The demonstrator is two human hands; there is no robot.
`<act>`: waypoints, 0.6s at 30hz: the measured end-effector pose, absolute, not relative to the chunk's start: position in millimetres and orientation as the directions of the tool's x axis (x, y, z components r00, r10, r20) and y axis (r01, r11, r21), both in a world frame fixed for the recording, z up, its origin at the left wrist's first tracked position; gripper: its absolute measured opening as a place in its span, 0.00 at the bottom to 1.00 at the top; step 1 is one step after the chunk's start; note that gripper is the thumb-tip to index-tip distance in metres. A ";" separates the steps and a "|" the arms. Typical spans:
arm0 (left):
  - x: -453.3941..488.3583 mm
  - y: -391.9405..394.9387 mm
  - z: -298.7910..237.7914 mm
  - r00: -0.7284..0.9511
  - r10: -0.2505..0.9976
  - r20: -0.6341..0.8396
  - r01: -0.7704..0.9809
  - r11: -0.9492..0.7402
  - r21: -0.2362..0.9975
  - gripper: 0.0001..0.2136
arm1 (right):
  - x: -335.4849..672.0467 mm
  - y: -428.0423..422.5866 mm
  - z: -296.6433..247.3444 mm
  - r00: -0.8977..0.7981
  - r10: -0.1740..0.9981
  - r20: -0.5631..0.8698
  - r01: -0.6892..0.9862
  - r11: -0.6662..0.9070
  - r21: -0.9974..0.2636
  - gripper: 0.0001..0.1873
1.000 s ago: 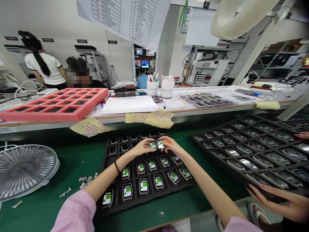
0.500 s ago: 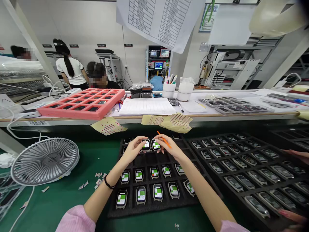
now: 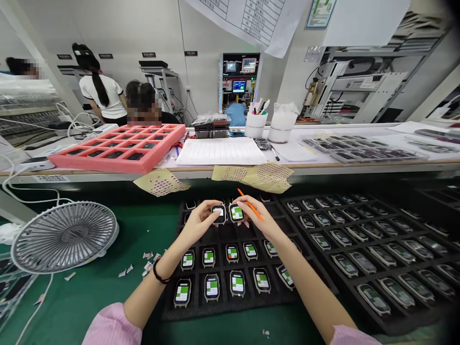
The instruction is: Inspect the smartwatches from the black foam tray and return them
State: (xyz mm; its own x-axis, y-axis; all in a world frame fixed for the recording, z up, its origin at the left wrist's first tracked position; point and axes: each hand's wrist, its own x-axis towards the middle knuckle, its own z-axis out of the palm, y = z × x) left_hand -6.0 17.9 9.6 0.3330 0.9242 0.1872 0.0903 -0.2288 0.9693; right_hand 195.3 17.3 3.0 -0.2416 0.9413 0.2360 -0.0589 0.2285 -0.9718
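Observation:
My left hand is closed on a smartwatch body without a strap, its thumb over the lit screen. Beside it, my right hand grips a second smartwatch and also carries an orange stick that slants across the fingers. Both screens show green and white blocks. The two watches are held side by side above a black foam tray. In the tray's nearer rows lie several lit watches, among them one watch at the front. My right forearm partly covers the tray's right side.
To the right stands another black tray filled with watches. A grey fan and paper scraps are at the left. Across the back runs a shelf bearing a pink foam tray, papers and pen cups. People are beyond it.
The view has shifted slightly. Both watches have come up a little and tilted more toward me, showing more of their screens. The other person's hands at the right are out of view.

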 end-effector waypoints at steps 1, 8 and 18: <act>-6.0 17.8 8.9 0.333 0.923 0.191 0.086 -0.231 0.969 0.18 | 195.3 16.6 2.8 -0.243 0.941 0.234 -0.069 0.224 -0.972 0.14; -5.4 15.9 5.6 0.314 0.930 0.189 0.110 -0.233 0.966 0.17 | 195.4 12.5 6.7 -0.344 0.914 0.214 -0.114 0.185 -0.976 0.15; -5.8 16.1 8.7 0.311 0.930 0.198 0.103 -0.240 0.965 0.17 | 195.7 12.6 6.5 -0.324 0.920 0.220 -0.112 0.194 -0.975 0.16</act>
State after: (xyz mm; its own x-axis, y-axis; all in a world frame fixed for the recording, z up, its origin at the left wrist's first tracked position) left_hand -5.8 16.1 8.7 0.3108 0.9297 0.1977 0.1026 -0.2396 0.9654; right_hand 195.7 12.6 6.5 -0.3239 0.9201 0.2202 -0.1120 0.1938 -0.9746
